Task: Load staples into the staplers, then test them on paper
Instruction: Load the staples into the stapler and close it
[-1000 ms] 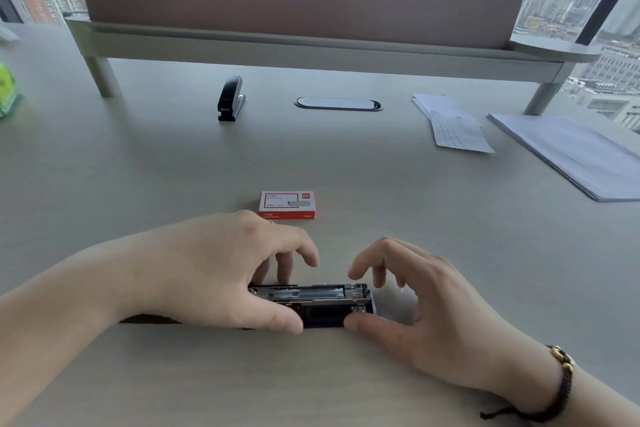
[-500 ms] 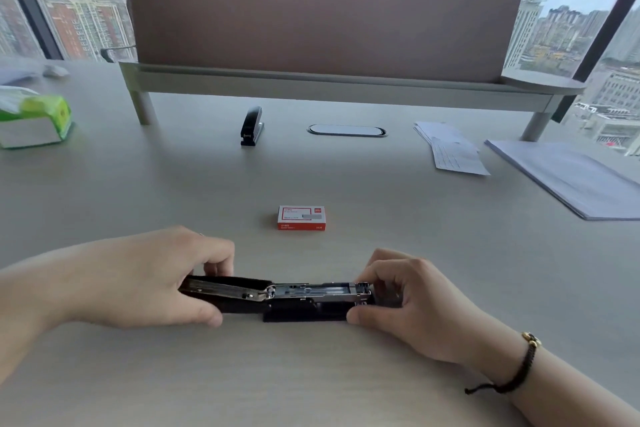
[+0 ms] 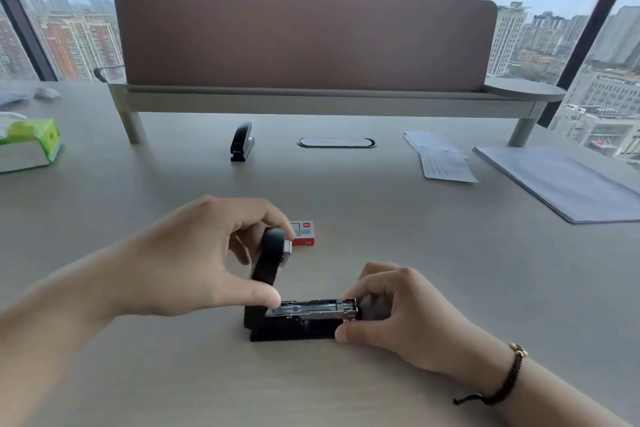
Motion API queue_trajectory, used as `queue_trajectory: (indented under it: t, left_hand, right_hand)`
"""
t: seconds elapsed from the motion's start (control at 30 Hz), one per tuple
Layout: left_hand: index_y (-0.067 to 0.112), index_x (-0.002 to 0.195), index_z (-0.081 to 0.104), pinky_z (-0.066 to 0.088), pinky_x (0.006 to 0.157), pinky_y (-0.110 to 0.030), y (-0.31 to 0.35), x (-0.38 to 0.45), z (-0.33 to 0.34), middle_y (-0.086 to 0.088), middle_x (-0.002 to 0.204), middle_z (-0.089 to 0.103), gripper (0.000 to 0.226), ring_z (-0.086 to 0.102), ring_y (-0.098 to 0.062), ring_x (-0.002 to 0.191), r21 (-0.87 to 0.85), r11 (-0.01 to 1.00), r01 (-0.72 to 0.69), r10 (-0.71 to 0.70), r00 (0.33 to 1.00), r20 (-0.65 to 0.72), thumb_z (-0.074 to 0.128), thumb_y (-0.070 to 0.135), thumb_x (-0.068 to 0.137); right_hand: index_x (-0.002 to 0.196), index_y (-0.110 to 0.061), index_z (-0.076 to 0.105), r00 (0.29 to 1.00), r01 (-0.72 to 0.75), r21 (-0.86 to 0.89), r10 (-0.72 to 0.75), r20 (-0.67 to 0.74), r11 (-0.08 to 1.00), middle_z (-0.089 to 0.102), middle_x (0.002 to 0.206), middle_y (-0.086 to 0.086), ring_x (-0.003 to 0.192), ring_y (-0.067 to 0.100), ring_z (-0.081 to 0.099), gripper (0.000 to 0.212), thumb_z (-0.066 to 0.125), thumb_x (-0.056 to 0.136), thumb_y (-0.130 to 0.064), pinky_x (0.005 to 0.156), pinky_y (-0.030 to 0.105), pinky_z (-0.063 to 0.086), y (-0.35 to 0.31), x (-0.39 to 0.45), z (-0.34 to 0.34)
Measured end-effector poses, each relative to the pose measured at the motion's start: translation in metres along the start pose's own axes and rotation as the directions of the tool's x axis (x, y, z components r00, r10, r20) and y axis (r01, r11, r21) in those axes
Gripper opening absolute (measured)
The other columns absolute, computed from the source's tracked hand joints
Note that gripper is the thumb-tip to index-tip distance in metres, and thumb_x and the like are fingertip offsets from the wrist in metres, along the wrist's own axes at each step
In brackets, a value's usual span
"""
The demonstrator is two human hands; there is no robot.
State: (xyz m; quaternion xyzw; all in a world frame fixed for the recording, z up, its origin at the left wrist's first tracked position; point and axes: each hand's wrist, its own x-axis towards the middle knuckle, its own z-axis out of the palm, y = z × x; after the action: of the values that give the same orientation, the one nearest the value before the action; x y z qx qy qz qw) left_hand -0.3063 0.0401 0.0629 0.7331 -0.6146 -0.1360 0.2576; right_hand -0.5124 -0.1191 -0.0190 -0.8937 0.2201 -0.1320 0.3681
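Note:
A black stapler (image 3: 298, 319) lies on the desk near me, its metal staple channel (image 3: 311, 308) exposed. Its black top arm (image 3: 268, 263) stands nearly upright. My left hand (image 3: 194, 256) pinches that arm between thumb and fingers. My right hand (image 3: 398, 312) grips the front end of the stapler's base and channel. A red and white staple box (image 3: 304, 234) lies just behind the raised arm, partly hidden by it. A second black stapler (image 3: 241, 141), closed, stands far back. Sheets of paper (image 3: 440, 158) lie at the back right.
A green tissue box (image 3: 31, 144) sits at the far left. A larger stack of paper (image 3: 568, 184) lies at the right edge. A raised shelf with a brown screen (image 3: 304, 42) spans the back; an oval cable grommet (image 3: 336, 142) is beneath it.
My left hand has swung the stapler's top arm from lying flat to the left up to nearly vertical. My right hand stays on the front end. The camera has tilted up.

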Motion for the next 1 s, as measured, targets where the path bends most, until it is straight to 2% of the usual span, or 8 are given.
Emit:
queue_trajectory:
  t: [0.1,0.17,0.33,0.57,0.7,0.83,0.9,1.0]
  left_hand:
    - [0.039,0.098,0.071,0.058,0.084,-0.041,-0.006,0.0,0.023,0.007,0.089,0.075,0.047,0.072,-0.017,0.084,-0.206,0.978,-0.025,0.011,0.997,-0.07,0.093,0.04,0.057]
    - [0.038,0.096,0.072,0.057,0.084,-0.044,-0.007,0.001,0.038,0.008,0.089,0.076,0.045,0.071,-0.017,0.084,-0.259,0.966,-0.021,-0.005,0.995,-0.1,0.089,0.045,0.056]
    - [0.039,0.096,0.071,0.056,0.077,-0.041,-0.002,0.004,0.069,0.014,0.089,0.071,0.029,0.068,-0.017,0.083,-0.224,0.972,-0.065,0.051,0.996,-0.069,0.084,0.035,0.07]
    - [0.037,0.094,0.072,0.054,0.081,-0.038,-0.005,0.004,0.076,0.01,0.088,0.069,0.024,0.068,-0.014,0.088,-0.207,0.976,-0.07,0.051,0.994,-0.093,0.083,0.027,0.075]
    - [0.041,0.101,0.071,0.049,0.076,-0.024,-0.005,0.002,0.08,0.011,0.088,0.061,0.025,0.062,-0.011,0.085,-0.188,0.979,-0.081,0.064,0.994,-0.093,0.078,0.029,0.08]
    - [0.031,0.102,0.073,0.052,0.071,-0.021,-0.008,0.0,0.08,0.006,0.087,0.057,0.025,0.065,-0.013,0.074,-0.473,0.88,-0.047,0.011,0.997,-0.079,0.072,0.021,0.079]
    - [0.026,0.102,0.072,0.052,0.071,-0.02,-0.012,-0.001,0.079,0.008,0.087,0.06,0.024,0.067,-0.015,0.076,-0.577,0.816,-0.047,0.005,0.997,-0.074,0.073,0.02,0.079]
    - [0.024,0.104,0.07,0.055,0.077,-0.026,-0.016,-0.003,0.079,0.008,0.09,0.066,0.03,0.068,-0.026,0.086,-0.63,0.774,-0.059,0.006,0.996,-0.085,0.073,0.031,0.075]
  right_hand:
    - [0.088,-0.036,0.077,1.0,-0.006,0.011,0.006,-0.007,1.0,0.063,0.09,-0.011,0.08,0.005,0.059,0.033,0.082,0.06,-0.053,0.07,0.024,0.049,0.002,0.001,0.0]
    - [0.086,-0.035,0.077,1.0,-0.004,0.011,0.004,-0.008,1.0,0.063,0.09,-0.009,0.082,0.006,0.06,0.033,0.081,0.059,-0.053,0.071,0.026,0.05,0.003,0.001,0.0]
    - [0.08,-0.032,0.074,1.0,-0.003,0.002,0.003,0.005,1.0,0.062,0.09,-0.005,0.078,0.005,0.055,0.026,0.084,0.062,-0.048,0.065,0.02,0.041,0.004,0.002,0.0]
    - [0.084,-0.03,0.074,1.0,0.006,0.008,-0.006,0.01,1.0,0.061,0.087,-0.007,0.083,0.008,0.057,0.03,0.083,0.063,-0.049,0.068,0.026,0.046,0.006,0.003,0.0]
    - [0.083,-0.031,0.073,1.0,0.014,0.002,-0.014,0.01,1.0,0.061,0.088,-0.007,0.084,0.008,0.057,0.027,0.084,0.064,-0.047,0.069,0.027,0.046,0.006,0.003,-0.001]
    - [0.082,-0.028,0.074,1.0,0.01,-0.001,-0.01,-0.008,1.0,0.061,0.087,-0.007,0.082,0.008,0.057,0.028,0.084,0.064,-0.047,0.067,0.024,0.045,0.007,0.003,0.0]
    - [0.086,-0.028,0.076,1.0,0.015,-0.013,-0.015,-0.008,1.0,0.062,0.088,-0.008,0.085,0.008,0.057,0.032,0.083,0.064,-0.05,0.07,0.026,0.047,0.007,0.003,0.001]
    - [0.086,-0.027,0.077,1.0,0.015,-0.01,-0.016,-0.01,1.0,0.063,0.09,-0.008,0.085,0.008,0.057,0.034,0.083,0.063,-0.051,0.07,0.025,0.047,0.007,0.003,0.001]
